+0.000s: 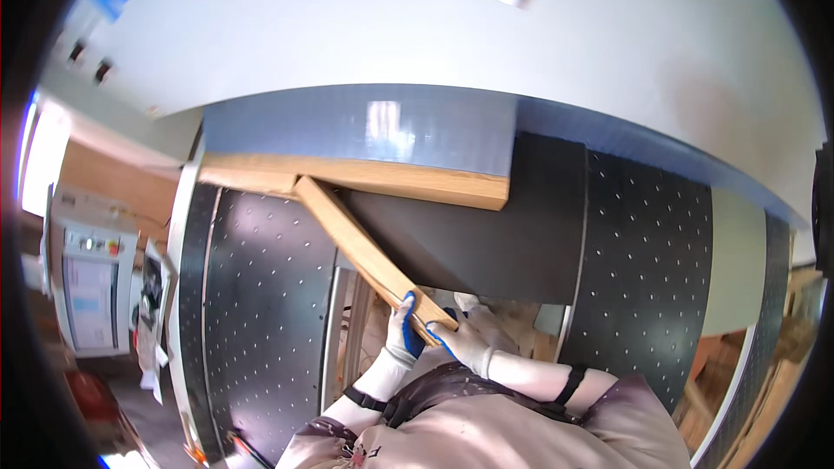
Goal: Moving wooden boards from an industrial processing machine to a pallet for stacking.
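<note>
Both hands wear white gloves with blue palms and grip the near end of a long wooden board [358, 245]. My left hand [403, 335] is closed around its left side. My right hand [463, 345] clasps the same end from the right, thumb on top. The board slants away to the left over the gap in the machine table, and its far end meets a second wooden board [417, 182]. That one lies flat along the bluish-grey guard strip [356, 126], resting on the dark table plate [486, 239].
Black table sections with pale dots lie to the left [269, 287] and right [647, 252]. A white machine housing [452, 43] rises at the back. At far left stands a control panel with a screen [90, 300]. Timber pieces [769, 408] are stacked at lower right.
</note>
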A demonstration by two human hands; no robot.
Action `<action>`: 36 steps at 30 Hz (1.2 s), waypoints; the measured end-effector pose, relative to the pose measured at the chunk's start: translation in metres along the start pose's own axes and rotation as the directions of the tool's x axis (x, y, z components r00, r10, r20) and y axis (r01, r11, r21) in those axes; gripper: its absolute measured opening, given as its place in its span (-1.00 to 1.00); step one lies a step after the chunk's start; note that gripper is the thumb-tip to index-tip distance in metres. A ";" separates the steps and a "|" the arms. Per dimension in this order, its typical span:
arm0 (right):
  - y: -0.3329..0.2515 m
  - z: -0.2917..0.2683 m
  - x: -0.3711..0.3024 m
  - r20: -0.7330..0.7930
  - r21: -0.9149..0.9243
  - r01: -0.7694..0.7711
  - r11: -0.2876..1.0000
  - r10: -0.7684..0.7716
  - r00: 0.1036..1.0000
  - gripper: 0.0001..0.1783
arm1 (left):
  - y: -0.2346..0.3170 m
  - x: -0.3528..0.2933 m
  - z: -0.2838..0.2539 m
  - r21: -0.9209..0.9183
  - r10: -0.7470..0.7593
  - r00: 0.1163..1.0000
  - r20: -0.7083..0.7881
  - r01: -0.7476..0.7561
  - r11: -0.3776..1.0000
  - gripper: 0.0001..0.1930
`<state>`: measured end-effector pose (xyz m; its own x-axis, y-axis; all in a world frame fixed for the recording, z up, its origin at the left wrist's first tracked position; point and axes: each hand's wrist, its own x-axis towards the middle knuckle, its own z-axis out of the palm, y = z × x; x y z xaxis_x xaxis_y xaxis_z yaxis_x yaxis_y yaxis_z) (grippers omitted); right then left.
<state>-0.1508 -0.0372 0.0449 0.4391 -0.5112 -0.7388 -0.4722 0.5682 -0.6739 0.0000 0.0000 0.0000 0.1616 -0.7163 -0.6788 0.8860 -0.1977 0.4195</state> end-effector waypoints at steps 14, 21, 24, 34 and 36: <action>0.020 0.125 -0.074 0.495 0.519 0.139 0.843 -0.429 0.755 -0.28 | 0.049 -0.169 -0.096 0.082 0.179 0.965 0.191 -0.198 0.977 -0.53; -0.041 0.180 -0.027 0.493 0.320 0.222 0.921 -0.361 0.792 -0.45 | 0.111 -0.157 -0.133 -0.065 0.378 0.923 0.064 -0.374 0.925 -0.56; -0.088 0.185 0.052 0.387 0.491 -0.027 0.871 -0.190 0.902 -0.53 | 0.154 -0.102 -0.160 -0.131 0.378 0.926 -0.015 -0.377 0.917 -0.67; -0.253 0.154 0.277 -0.211 0.688 0.397 0.607 -0.356 0.910 0.00 | 0.247 0.002 -0.127 -0.241 0.414 0.901 -0.133 -0.434 0.868 -0.62; -0.268 0.156 0.301 -0.399 0.647 0.468 0.603 -0.255 0.881 -0.01 | 0.263 0.026 -0.113 -0.234 0.422 0.896 -0.136 -0.443 0.865 -0.63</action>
<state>0.2276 -0.2430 0.0045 0.2019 -0.8525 -0.4822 0.4152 0.5204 -0.7462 0.2867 0.0050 0.0246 0.5782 -0.6342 -0.5133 0.7966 0.3028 0.5232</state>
